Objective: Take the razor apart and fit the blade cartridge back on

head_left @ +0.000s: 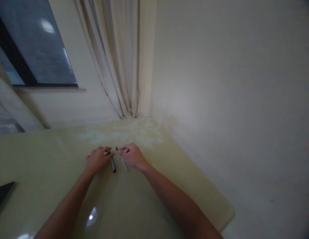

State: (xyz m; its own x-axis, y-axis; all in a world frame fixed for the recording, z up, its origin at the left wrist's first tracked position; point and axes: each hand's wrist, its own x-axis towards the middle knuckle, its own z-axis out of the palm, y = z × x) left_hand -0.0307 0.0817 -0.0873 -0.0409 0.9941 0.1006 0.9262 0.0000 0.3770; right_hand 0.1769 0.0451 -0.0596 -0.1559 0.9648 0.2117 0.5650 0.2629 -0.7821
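My left hand (96, 160) is over the table with thumb and fingertips closed around the upper end of a slim black-and-white pen (113, 164). The pen's lower end points toward me. Close by on the right, the thumb and forefinger of my right hand (132, 156) pinch a slim pale pen (125, 165) with a dark tip (117, 148). The dark tip sticks out past the fingertips toward the left hand. My fingers partly hide both pens, and the picture is too blurred to show their finer detail.
The glossy pale-green table (142, 199) has a whitish floral pattern near its far corner. A dark flat object (3, 196) lies at the left edge. The plain wall (231, 99) borders the table's right side. A curtain (119, 59) and a window (50, 46) are behind.
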